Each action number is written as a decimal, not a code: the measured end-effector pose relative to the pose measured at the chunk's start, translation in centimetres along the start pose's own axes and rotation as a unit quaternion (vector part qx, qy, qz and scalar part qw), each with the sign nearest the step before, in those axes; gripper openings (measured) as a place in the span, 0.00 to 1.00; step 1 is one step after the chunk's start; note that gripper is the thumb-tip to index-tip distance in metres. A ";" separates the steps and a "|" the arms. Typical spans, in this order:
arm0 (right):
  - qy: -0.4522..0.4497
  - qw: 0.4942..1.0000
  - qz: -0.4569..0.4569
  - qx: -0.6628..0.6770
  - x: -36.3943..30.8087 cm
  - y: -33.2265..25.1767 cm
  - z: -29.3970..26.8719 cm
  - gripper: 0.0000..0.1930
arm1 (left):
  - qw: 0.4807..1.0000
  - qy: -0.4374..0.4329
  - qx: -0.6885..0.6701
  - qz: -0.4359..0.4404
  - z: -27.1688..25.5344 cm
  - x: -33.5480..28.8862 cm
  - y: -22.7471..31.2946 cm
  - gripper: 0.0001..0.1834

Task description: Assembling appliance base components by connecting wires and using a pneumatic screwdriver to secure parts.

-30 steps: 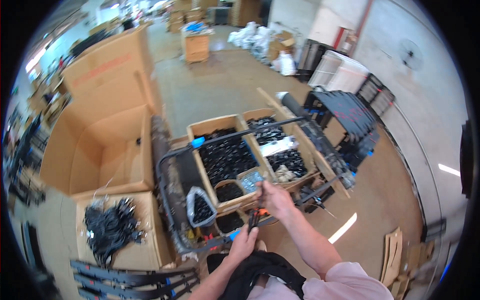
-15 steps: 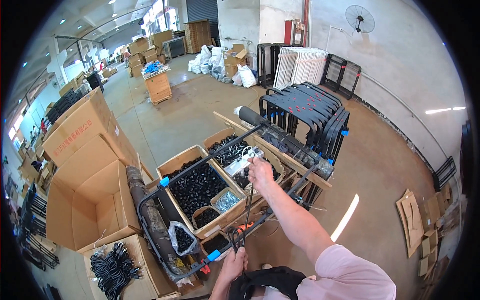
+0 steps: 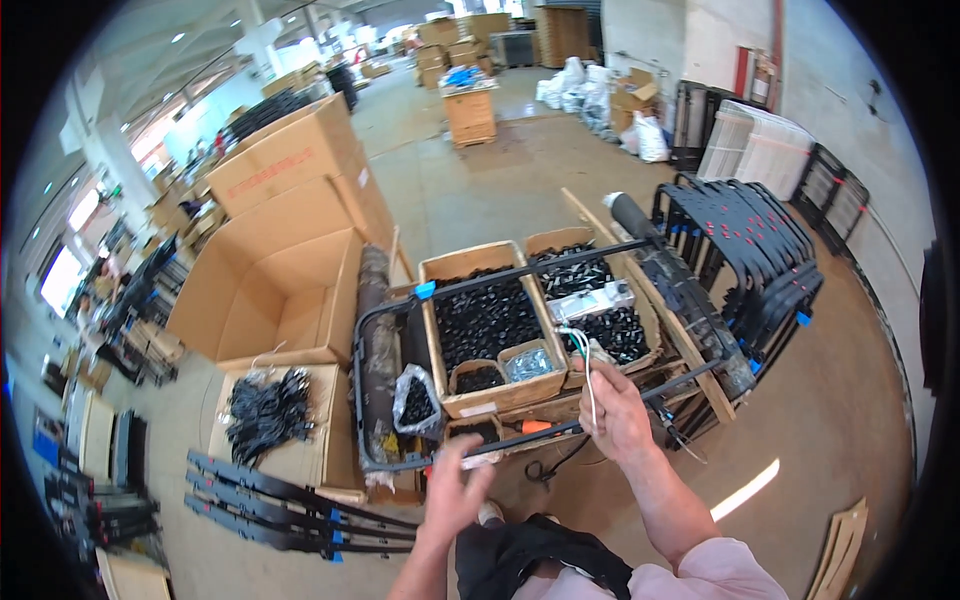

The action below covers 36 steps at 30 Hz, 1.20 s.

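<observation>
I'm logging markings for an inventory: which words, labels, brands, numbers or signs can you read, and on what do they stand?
No text is legible.
Red print on the big cardboard box: too blurred to read.
White label on that box's side: too small to read.
Pale label on the front of the tan bin: too small to read.

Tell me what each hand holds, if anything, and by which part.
Right hand: thin white and green wires, pinched near one end, which sticks up above the grip. Left hand: nothing visible in it; its fingers are spread.
</observation>
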State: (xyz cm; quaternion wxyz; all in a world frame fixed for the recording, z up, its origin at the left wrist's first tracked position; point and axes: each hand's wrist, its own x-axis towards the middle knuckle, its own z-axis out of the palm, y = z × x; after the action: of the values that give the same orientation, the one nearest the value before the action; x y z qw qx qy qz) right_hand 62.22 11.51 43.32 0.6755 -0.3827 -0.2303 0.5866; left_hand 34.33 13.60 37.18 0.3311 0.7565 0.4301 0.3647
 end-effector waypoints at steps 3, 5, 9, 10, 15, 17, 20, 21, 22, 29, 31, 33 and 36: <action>-0.077 0.997 0.028 0.006 -1.7 2.3 -1.2 0.16 | 0.987 0.157 0.002 0.040 -1.7 2.6 4.0 0.10; -0.108 0.993 0.051 -0.016 -2.6 3.7 -1.4 0.17 | 0.989 0.146 -0.029 -0.004 -1.1 3.5 4.6 0.12; -0.163 0.955 0.010 -0.247 -4.6 5.7 -1.3 0.16 | 0.906 0.022 -0.360 -0.222 2.3 3.0 3.6 0.23; -0.169 0.954 0.014 -0.246 -5.0 6.0 -1.2 0.16 | 0.846 0.008 -0.465 -0.261 2.4 2.8 4.8 0.23; -0.155 0.879 -0.137 -0.429 -6.4 8.1 -1.3 0.14 | 0.861 0.050 -0.444 -0.241 3.5 0.3 2.6 0.19; -0.144 0.869 -0.122 -0.457 -6.7 8.7 -1.2 0.14 | 0.889 0.083 -0.389 -0.224 3.6 -0.5 2.3 0.16; -0.142 0.839 -0.122 -0.511 -6.9 10.4 -0.8 0.14 | 0.932 0.119 -0.266 -0.217 4.0 -1.5 0.9 0.16; -0.150 0.824 -0.150 -0.525 -6.9 11.4 -0.8 0.14 | 0.923 0.122 -0.283 -0.231 4.0 -1.7 0.4 0.15; -0.161 0.808 -0.176 -0.539 -7.0 12.2 -0.6 0.14 | 0.922 0.124 -0.283 -0.234 3.7 -2.0 -0.2 0.15; -0.195 0.798 -0.155 -0.549 -6.2 17.7 2.2 0.14 | 0.740 0.118 -0.566 -0.343 1.3 -5.0 -7.1 0.15; -0.217 0.834 -0.074 -0.502 -5.5 19.2 2.4 0.13 | 0.713 0.123 -0.596 -0.348 0.1 -5.8 -7.9 0.15; -0.233 0.839 -0.051 -0.488 -5.1 20.2 3.0 0.13 | 0.689 0.118 -0.626 -0.346 -1.0 -6.7 -9.0 0.16; -0.246 0.844 -0.027 -0.477 -4.7 22.2 3.7 0.14 | 0.701 0.138 -0.614 -0.335 -2.0 -7.6 -10.4 0.17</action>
State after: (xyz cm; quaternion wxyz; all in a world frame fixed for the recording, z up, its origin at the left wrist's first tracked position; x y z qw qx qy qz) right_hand 44.70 8.25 28.73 0.3469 -0.4946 -0.6503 0.4606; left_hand 25.62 11.45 27.73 0.7599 0.1321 0.3767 0.5130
